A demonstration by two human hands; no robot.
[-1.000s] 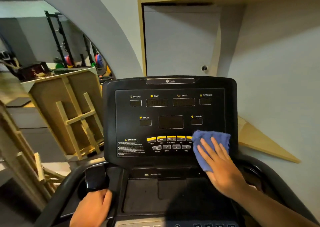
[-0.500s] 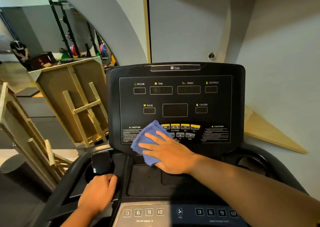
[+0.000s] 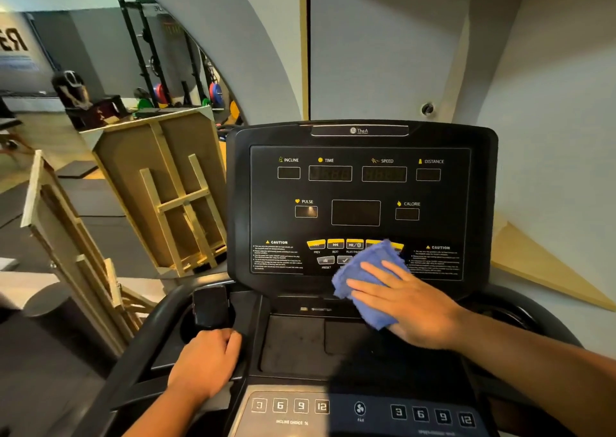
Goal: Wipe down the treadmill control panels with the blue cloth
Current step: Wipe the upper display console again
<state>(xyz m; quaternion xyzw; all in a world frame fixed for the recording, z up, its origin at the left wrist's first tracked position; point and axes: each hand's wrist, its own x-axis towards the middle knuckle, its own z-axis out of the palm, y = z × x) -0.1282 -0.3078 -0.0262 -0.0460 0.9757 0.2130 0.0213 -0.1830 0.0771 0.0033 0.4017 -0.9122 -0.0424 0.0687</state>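
Grey-walled gym room, arched opening to the left of the console showing a black weight rack with coloured plates. Black upright treadmill console panel, landmark: unlit readouts labelled incline, time, speed, distance, pulse, calorie. Pale wooden crates, tilted, left of the console. Lower control strip with numbered keys, below the console. Right hand, fingers straight and spread, presses a crumpled blue cloth against the console's lower edge, covering part of the yellow button row. Left hand, fingers curled around the black handrail, lower left of the console.
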